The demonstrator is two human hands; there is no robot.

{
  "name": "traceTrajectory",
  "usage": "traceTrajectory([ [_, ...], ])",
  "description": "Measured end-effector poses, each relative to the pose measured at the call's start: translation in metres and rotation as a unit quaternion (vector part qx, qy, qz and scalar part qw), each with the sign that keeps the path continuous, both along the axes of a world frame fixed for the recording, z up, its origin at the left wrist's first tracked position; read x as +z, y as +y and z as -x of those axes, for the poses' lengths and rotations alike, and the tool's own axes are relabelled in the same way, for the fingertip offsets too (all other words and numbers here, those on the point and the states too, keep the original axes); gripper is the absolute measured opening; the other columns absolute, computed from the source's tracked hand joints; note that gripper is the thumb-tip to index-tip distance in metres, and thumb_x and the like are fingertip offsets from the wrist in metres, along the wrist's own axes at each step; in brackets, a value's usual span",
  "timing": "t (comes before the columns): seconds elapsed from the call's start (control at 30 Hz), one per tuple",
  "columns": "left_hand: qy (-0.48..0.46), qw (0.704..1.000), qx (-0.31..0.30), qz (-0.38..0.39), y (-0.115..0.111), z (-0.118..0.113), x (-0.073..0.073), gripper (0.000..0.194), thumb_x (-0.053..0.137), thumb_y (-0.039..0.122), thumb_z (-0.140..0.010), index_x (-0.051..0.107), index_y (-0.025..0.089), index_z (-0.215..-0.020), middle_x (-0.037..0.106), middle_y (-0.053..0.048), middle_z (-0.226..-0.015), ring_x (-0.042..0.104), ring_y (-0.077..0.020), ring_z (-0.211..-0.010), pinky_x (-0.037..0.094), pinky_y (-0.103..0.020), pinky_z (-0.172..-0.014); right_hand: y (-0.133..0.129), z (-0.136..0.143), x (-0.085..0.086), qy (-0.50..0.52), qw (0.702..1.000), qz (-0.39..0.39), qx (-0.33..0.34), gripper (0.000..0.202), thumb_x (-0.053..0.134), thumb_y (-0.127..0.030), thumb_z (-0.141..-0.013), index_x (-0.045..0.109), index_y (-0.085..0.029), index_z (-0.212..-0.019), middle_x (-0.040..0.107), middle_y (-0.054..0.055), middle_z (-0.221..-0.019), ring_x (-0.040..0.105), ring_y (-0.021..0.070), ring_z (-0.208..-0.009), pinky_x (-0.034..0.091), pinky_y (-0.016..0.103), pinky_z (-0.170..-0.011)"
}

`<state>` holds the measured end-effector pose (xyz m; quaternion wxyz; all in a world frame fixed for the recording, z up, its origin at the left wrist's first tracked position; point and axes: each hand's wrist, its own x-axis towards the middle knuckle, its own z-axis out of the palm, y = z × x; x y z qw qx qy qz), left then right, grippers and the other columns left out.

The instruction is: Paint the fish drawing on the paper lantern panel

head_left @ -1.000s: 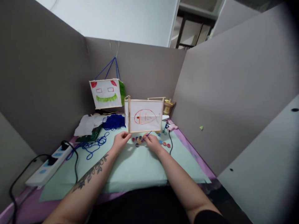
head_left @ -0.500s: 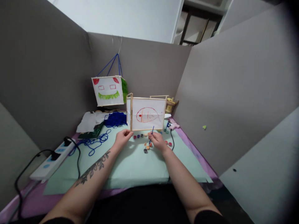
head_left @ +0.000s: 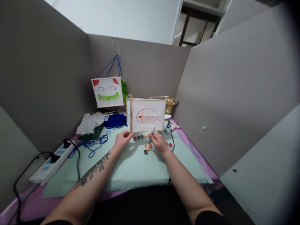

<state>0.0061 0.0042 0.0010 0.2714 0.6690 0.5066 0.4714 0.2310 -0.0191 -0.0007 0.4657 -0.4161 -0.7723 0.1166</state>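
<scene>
A paper lantern (head_left: 150, 125) with a thin wooden frame stands upright at the middle of the table. On its front panel is a red fish outline with a red eye and faint orange stripes. My left hand (head_left: 122, 140) is closed in a pinch at the frame's lower left corner. In my right hand (head_left: 158, 143) is a blue paintbrush (head_left: 153, 130), its lower end slanting down to the small paint pots. An orange paint pot (head_left: 148, 149) and a dark paint pot (head_left: 145, 152) sit just below that end; other pots lie partly behind my right hand.
Another painted lantern (head_left: 109, 90) hangs by blue cords at the back left. Blue yarn (head_left: 116, 120), white paper (head_left: 87, 124) and a power strip (head_left: 50, 164) with black cables occupy the left side. A pink glue gun (head_left: 174, 125) lies right. Grey partitions (head_left: 225, 81) enclose the table.
The view has shifted very slightly. Both hands, the paintbrush and the lantern keep nearly the same places.
</scene>
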Motion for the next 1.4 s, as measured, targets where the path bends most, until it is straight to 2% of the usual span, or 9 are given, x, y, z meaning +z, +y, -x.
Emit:
traceTrajectory([
  [0.2, -0.009, 1.000, -0.006, -0.001, 0.001, 0.000, -0.002, 0.031, 0.057, 0.047, -0.072, 0.057, 0.016, -0.064, 0.050, 0.002, -0.056, 0.044, -0.0120, -0.055, 0.034, -0.023, -0.054, 0.001, 0.001, -0.001, 0.013, 0.999, 0.044, 0.015, 0.036, 0.042, -0.040, -0.089, 0.056, -0.018, -0.064, 0.058, 0.002, -0.062, 0.055, 0.0139, -0.060, 0.042, 0.025, -0.060],
  [0.33, -0.007, 1.000, -0.005, 0.000, 0.000, 0.000, -0.001, 0.032, 0.057, 0.047, -0.071, 0.058, 0.016, -0.064, 0.049, 0.003, -0.054, 0.043, -0.0118, -0.054, 0.033, -0.022, -0.053, 0.000, 0.000, 0.001, 0.187, 0.982, 0.037, -0.010, 0.037, 0.043, -0.046, -0.088, 0.054, -0.018, -0.066, 0.054, 0.001, -0.060, 0.051, 0.0124, -0.055, 0.042, 0.025, -0.054],
  [0.43, -0.008, 1.000, -0.006, 0.001, -0.001, 0.000, 0.001, 0.033, 0.057, 0.048, -0.071, 0.057, 0.017, -0.062, 0.049, 0.003, -0.053, 0.043, -0.0118, -0.053, 0.033, -0.022, -0.053, 0.001, -0.002, 0.010, 0.314, 0.947, -0.021, -0.061, 0.036, 0.044, -0.047, -0.088, 0.054, -0.018, -0.070, 0.052, 0.000, -0.059, 0.048, 0.0114, -0.052, 0.041, 0.024, -0.050],
  [0.5, -0.014, 1.000, -0.007, 0.005, -0.002, -0.001, 0.002, 0.034, 0.057, 0.050, -0.070, 0.057, 0.017, -0.062, 0.049, 0.003, -0.053, 0.043, -0.0118, -0.053, 0.033, -0.022, -0.053, 0.003, -0.001, 0.019, 0.340, 0.934, -0.059, -0.096, 0.031, 0.046, -0.045, -0.088, 0.057, -0.017, -0.077, 0.056, 0.001, -0.063, 0.053, 0.0125, -0.055, 0.043, 0.024, -0.053],
  [0.6, -0.015, 1.000, -0.005, 0.009, -0.001, -0.001, 0.002, 0.035, 0.058, 0.050, -0.069, 0.057, 0.017, -0.062, 0.049, 0.003, -0.053, 0.042, -0.0118, -0.053, 0.032, -0.023, -0.053, 0.006, 0.002, 0.036, 0.305, 0.935, -0.119, -0.136, 0.023, 0.049, -0.038, -0.087, 0.060, -0.018, -0.084, 0.063, 0.004, -0.075, 0.060, 0.0161, -0.069, 0.048, 0.028, -0.064],
  [0.77, -0.010, 1.000, -0.005, 0.002, 0.000, 0.000, 0.000, 0.033, 0.058, 0.048, -0.070, 0.057, 0.017, -0.062, 0.046, 0.003, -0.052, 0.041, -0.0112, -0.052, 0.031, -0.022, -0.052, 0.009, 0.012, 0.054, 0.219, 0.933, -0.213, -0.191, 0.018, 0.047, -0.028, -0.086, 0.063, -0.020, -0.084, 0.065, 0.006, -0.081, 0.060, 0.0189, -0.081, 0.048, 0.033, -0.076],
  [0.93, -0.004, 1.000, -0.004, 0.005, -0.001, 0.000, 0.003, 0.032, 0.058, 0.047, -0.071, 0.058, 0.016, -0.063, 0.048, 0.003, -0.053, 0.042, -0.0112, -0.053, 0.032, -0.022, -0.052, 0.008, 0.019, 0.046, 0.155, 0.933, -0.250, -0.206, 0.018, 0.046, -0.023, -0.086, 0.064, -0.022, -0.086, 0.068, 0.005, -0.084, 0.060, 0.0201, -0.085, 0.047, 0.039, -0.084],
  [1.1, -0.003, 1.000, -0.004, -0.001, -0.001, 0.000, 0.002, 0.031, 0.059, 0.046, -0.071, 0.057, 0.017, -0.062, 0.047, 0.004, -0.053, 0.041, -0.0112, -0.053, 0.032, -0.022, -0.053, 0.009, 0.017, 0.037, 0.161, 0.939, -0.249, -0.175, 0.019, 0.048, -0.021, -0.085, 0.066, -0.023, -0.094, 0.069, 0.007, -0.091, 0.061, 0.0204, -0.089, 0.046, 0.038, -0.085],
  [1.4, -0.006, 1.000, -0.005, 0.009, -0.002, -0.001, 0.003, 0.031, 0.058, 0.046, -0.072, 0.056, 0.016, -0.062, 0.045, 0.004, -0.054, 0.040, -0.0105, -0.054, 0.031, -0.022, -0.053, 0.018, 0.021, 0.037, 0.156, 0.940, -0.262, -0.153, 0.021, 0.050, -0.018, -0.085, 0.067, -0.022, -0.098, 0.070, 0.005, -0.092, 0.062, 0.0180, -0.088, 0.048, 0.037, -0.084],
])
